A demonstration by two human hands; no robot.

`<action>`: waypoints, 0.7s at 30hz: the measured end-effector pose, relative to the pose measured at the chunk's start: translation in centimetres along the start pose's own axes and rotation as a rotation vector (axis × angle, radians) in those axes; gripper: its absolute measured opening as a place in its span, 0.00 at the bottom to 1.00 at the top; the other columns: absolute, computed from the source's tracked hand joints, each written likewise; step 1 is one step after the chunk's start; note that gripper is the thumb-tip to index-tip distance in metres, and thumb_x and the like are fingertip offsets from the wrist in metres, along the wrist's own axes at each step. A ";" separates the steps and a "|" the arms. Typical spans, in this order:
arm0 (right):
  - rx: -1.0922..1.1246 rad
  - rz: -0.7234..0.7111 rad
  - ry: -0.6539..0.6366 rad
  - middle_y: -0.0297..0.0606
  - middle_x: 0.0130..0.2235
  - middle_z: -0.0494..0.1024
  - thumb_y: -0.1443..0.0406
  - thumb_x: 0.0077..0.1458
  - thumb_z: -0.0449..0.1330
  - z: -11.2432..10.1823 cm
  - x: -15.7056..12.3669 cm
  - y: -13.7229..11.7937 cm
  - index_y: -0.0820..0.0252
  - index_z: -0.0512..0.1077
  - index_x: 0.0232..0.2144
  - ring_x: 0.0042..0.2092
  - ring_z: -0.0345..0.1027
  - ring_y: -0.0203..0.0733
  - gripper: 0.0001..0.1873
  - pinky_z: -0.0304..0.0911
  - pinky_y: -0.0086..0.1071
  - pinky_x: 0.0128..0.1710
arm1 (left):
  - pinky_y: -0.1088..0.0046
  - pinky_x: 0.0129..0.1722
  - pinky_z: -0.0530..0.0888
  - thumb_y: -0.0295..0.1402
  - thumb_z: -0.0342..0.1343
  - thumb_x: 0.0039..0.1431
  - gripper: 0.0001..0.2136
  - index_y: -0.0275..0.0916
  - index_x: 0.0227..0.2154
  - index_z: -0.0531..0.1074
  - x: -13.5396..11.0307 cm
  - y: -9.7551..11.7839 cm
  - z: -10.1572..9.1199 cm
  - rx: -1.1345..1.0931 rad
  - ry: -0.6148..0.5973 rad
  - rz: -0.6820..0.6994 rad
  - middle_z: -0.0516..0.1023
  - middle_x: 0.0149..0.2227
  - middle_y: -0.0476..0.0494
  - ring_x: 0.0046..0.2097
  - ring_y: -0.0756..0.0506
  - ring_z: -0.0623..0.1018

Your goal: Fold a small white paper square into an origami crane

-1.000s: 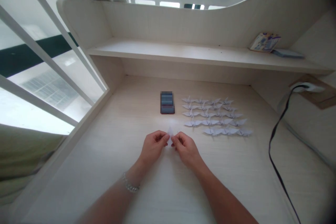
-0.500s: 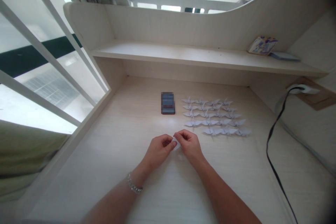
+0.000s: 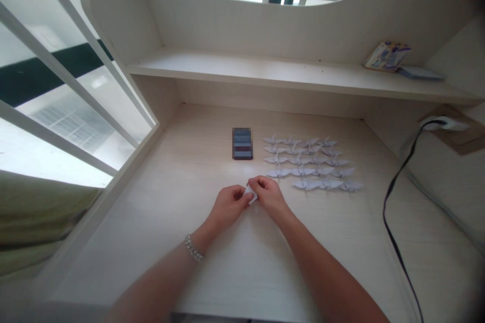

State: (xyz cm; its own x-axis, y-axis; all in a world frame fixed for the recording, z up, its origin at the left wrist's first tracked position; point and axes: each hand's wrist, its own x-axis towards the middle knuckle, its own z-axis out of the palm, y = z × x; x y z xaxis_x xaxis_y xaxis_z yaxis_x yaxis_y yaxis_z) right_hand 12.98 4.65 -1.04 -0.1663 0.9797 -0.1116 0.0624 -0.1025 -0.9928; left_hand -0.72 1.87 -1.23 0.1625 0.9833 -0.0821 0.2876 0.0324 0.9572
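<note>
Between my two hands is a small piece of folded white paper, mostly covered by fingers. My left hand pinches its left side between thumb and fingers; a silver chain bracelet circles that wrist. From the right, my right hand is closed on the paper's upper edge, its fingertips close to the left ones. Folded white paper cranes sit in several rows on the desk, beyond and to the right of my right hand. Straight ahead of the hands lies a phone with its screen lit.
A shelf runs along the desk's back, holding a small colourful box at its right. A black cable hangs from a wall socket down the right side. White railing bars border the left.
The camera view has shifted slightly, so the scene sits a little higher. Both hands keep hold of the paper, and slightly more of its white surface shows between the fingers.
</note>
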 end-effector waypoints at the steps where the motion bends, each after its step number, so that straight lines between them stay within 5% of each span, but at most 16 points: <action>1: -0.007 -0.008 -0.026 0.31 0.21 0.68 0.55 0.45 0.58 -0.2 0.3 -0.2 0.61 0.69 0.23 0.24 0.60 0.34 0.14 0.56 0.27 0.23 | 0.76 0.24 0.63 0.43 0.52 0.50 0.15 0.35 0.24 0.71 0.3 0.0 0.0 -0.010 -0.001 0.000 0.70 0.20 0.50 0.23 0.51 0.68; 6: -0.145 -0.048 -0.023 0.30 0.20 0.67 0.57 0.43 0.60 -1.0 1.7 -1.0 0.62 0.69 0.19 0.22 0.58 0.32 0.13 0.53 0.26 0.22 | 0.77 0.23 0.64 0.44 0.55 0.47 0.15 0.36 0.17 0.65 1.4 0.2 0.1 -0.076 0.011 0.009 0.66 0.17 0.52 0.22 0.50 0.70; 18: 0.123 0.041 0.020 0.32 0.22 0.69 0.50 0.49 0.53 0.3 1.1 -0.5 0.61 0.70 0.26 0.23 0.62 0.33 0.19 0.58 0.25 0.20 | 0.75 0.25 0.68 0.43 0.58 0.45 0.14 0.35 0.21 0.70 0.3 -0.2 -0.7 -0.178 0.042 -0.071 0.75 0.20 0.46 0.23 0.49 0.73; 21: -0.006 -0.009 -0.106 0.34 0.26 0.72 0.56 0.46 0.58 -0.4 0.4 -0.9 0.61 0.71 0.28 0.27 0.65 0.34 0.14 0.61 0.26 0.24 | 0.75 0.25 0.69 0.43 0.58 0.45 0.14 0.34 0.22 0.72 0.3 0.0 -1.0 -0.195 0.046 -0.096 0.75 0.20 0.45 0.23 0.49 0.73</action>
State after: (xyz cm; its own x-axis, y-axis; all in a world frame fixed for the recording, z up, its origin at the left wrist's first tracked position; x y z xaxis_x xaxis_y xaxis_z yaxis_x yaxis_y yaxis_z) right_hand 13.23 5.22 -0.22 -0.2702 0.9569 -0.1067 0.0658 -0.0922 -0.9936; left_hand -1.64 2.34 -0.96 0.0983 0.9810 -0.1670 0.1112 0.1560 0.9815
